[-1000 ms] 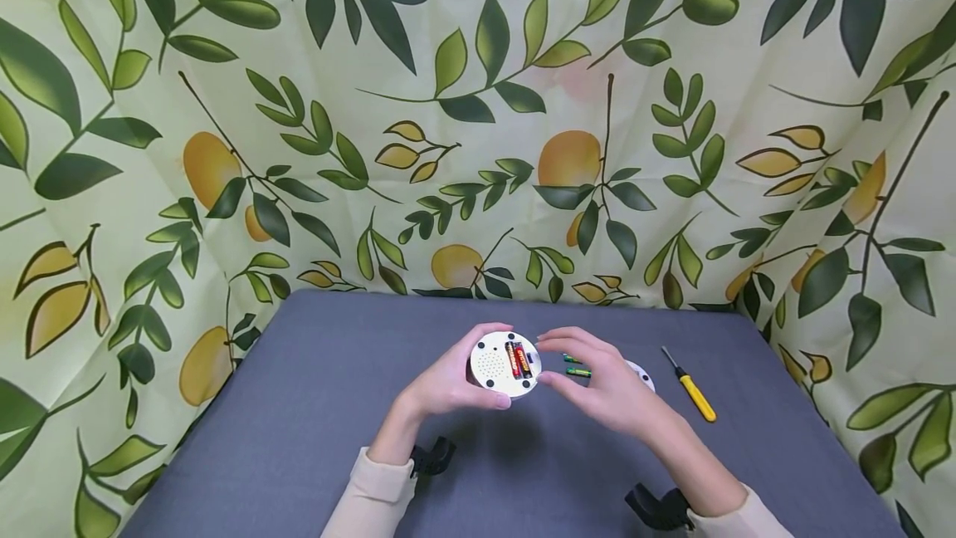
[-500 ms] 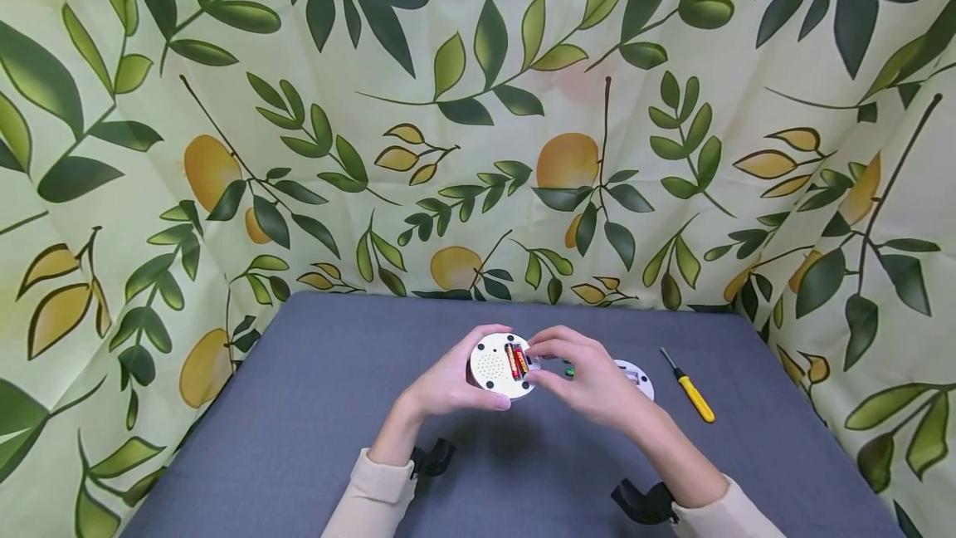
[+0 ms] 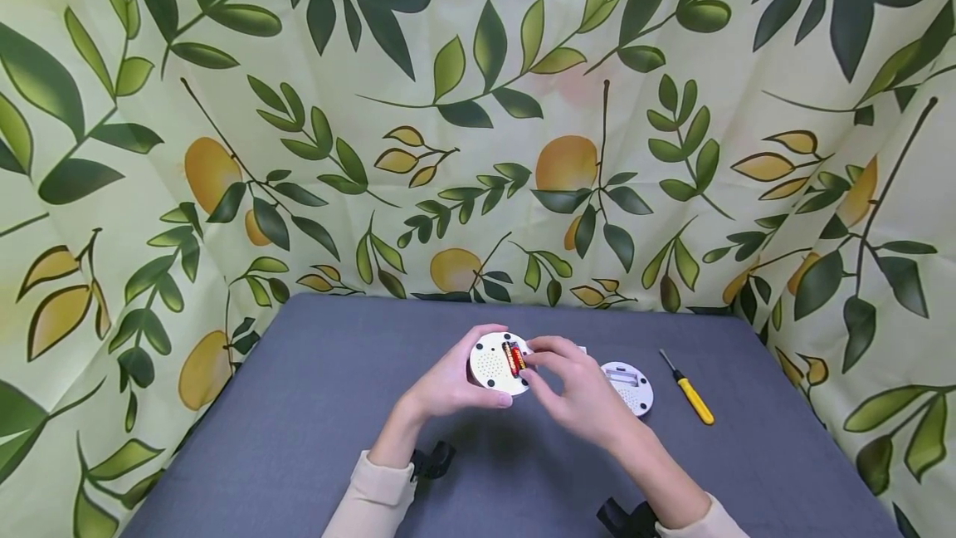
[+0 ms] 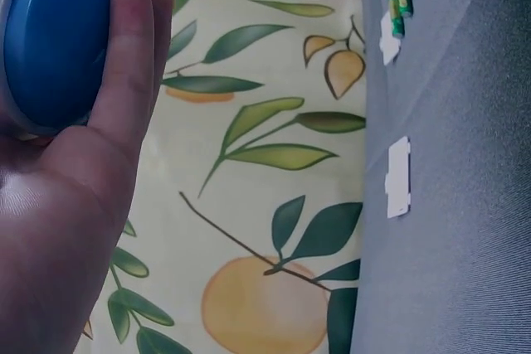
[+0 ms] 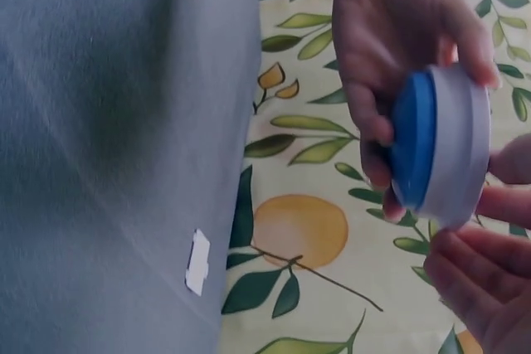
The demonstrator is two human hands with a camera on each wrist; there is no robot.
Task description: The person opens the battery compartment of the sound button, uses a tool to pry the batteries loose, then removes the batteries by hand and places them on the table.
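My left hand [image 3: 448, 376] grips a round white push-button light [image 3: 489, 364] by its rim, with the underside facing up. Its other side is a blue dome [image 4: 62, 39], seen in the left wrist view. Two red batteries [image 3: 515, 359] sit side by side in the open battery compartment, near the right edge. My right hand [image 3: 571, 388] has bent thumb and fingertips right at the compartment and the nearer battery; I cannot tell whether they pinch it. In the right wrist view the right fingers [image 5: 489, 246] overlap the light's white rim.
Right of my hands lies a second white round unit [image 3: 631, 393] with its battery slot empty. A yellow-handled screwdriver [image 3: 693, 398] lies further right. Two green batteries [image 4: 400, 6] and a white cover [image 4: 399, 178] lie on the grey tabletop [image 3: 299, 438]. A leaf-print cloth [image 3: 478, 148] hangs behind.
My right hand has moved left, its fingertips coming to the battery compartment. This uncovers the second round unit and hides the green batteries in the head view. The left hand stays nearly still.
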